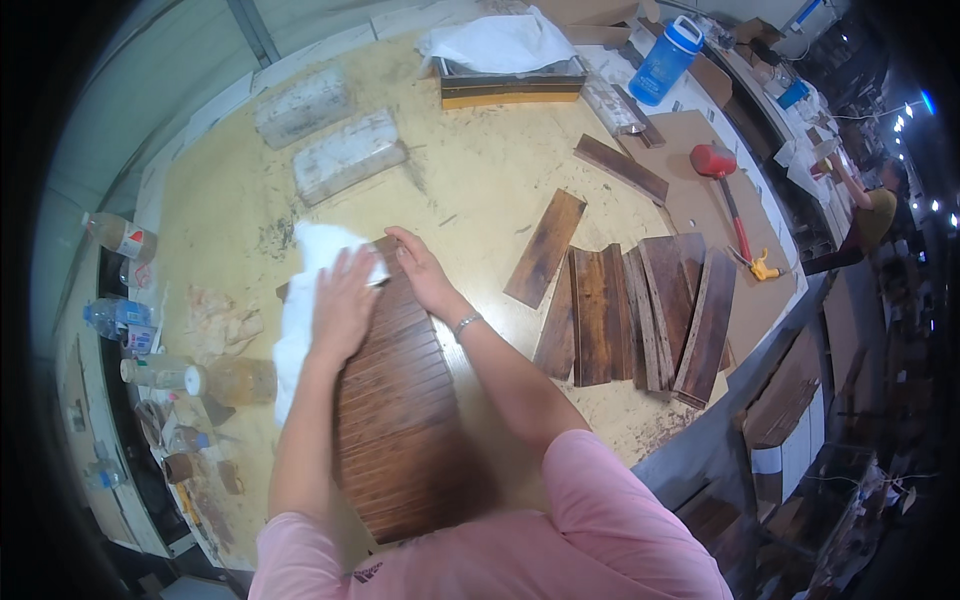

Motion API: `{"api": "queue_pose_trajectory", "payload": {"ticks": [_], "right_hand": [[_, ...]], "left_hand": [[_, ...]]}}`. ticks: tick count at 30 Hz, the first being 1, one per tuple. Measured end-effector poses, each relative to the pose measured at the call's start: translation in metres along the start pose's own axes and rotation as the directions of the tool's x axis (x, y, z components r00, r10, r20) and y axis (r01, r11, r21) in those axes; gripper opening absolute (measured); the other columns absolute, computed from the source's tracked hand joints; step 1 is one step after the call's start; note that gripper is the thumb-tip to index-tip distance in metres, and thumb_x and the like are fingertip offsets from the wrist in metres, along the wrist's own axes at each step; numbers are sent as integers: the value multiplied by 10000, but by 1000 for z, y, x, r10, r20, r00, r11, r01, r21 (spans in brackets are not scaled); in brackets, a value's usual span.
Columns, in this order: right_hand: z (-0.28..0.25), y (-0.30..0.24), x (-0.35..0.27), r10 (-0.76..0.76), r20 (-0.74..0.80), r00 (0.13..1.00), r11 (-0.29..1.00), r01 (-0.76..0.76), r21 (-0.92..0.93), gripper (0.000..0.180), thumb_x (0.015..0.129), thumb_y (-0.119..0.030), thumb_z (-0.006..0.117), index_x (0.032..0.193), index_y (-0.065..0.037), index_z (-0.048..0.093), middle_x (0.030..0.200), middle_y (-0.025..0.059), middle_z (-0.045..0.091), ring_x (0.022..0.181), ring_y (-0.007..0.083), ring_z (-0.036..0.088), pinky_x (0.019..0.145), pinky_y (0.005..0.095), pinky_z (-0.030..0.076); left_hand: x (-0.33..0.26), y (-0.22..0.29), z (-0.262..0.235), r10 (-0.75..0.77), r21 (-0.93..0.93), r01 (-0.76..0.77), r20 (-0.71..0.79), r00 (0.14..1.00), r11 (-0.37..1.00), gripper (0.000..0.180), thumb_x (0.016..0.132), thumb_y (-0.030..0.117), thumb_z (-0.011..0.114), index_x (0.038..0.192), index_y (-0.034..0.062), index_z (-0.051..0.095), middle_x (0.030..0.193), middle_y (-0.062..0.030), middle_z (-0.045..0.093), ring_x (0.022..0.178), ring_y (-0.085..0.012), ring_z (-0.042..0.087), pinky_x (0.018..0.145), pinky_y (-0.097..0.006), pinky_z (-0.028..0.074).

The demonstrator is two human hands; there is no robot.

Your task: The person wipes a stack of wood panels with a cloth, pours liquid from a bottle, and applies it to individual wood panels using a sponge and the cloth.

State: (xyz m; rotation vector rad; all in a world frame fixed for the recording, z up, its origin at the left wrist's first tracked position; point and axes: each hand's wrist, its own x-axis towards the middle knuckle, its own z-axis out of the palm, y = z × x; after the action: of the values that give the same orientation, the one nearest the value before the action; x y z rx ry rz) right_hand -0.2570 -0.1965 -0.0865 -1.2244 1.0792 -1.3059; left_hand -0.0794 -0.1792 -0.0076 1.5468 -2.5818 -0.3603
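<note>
A dark brown panel of narrow wooden strips point(395, 400) lies lengthwise in front of me, its near end close to my body. My left hand point(343, 310) presses a white cloth point(318, 245) onto the panel's far left part, fingers bent over the cloth. The rest of the cloth hangs down along the panel's left side. At the far right corner of the panel, my right hand point(425, 275) grips the edge, its thumb side toward the left hand. What its fingertips touch underneath is hidden.
Loose brown wood boards point(600, 315) lie at the right, near a red mallet point(714, 162). Two wrapped blocks point(350, 155) and a box point(512, 90) stand farther back, beside a blue jug point(665, 65). Bottles and jars point(235, 382) line the left edge. Another person point(878, 215) works far right.
</note>
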Motion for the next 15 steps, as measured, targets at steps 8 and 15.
{"api": "queue_pose_trajectory", "payload": {"ticks": [8, 15], "right_hand": [[6, 1, -5, 3, -16, 1000, 1000, -3, 4, 394, 1042, -151, 392, 1410, -37, 472, 1449, 135, 465, 1381, 251, 402, 1159, 327, 283], [3, -9, -6, 3, -8, 1000, 997, -3, -78, 400, 1050, -178, 383, 1413, -38, 476, 1454, 134, 472, 1388, 247, 403, 1164, 327, 277]], "left_hand": [[6, 5, 12, -102, -57, 98, -81, 991, 994, 522, 1006, 231, 459, 1500, 73, 396, 1584, -101, 354, 1500, -285, 233, 1217, -502, 147], [-19, -60, 6, -111, -42, 104, -213, 971, 994, 488, 981, 149, 485, 1454, 37, 450, 1537, -155, 411, 1450, -328, 329, 1198, -449, 231]]}}
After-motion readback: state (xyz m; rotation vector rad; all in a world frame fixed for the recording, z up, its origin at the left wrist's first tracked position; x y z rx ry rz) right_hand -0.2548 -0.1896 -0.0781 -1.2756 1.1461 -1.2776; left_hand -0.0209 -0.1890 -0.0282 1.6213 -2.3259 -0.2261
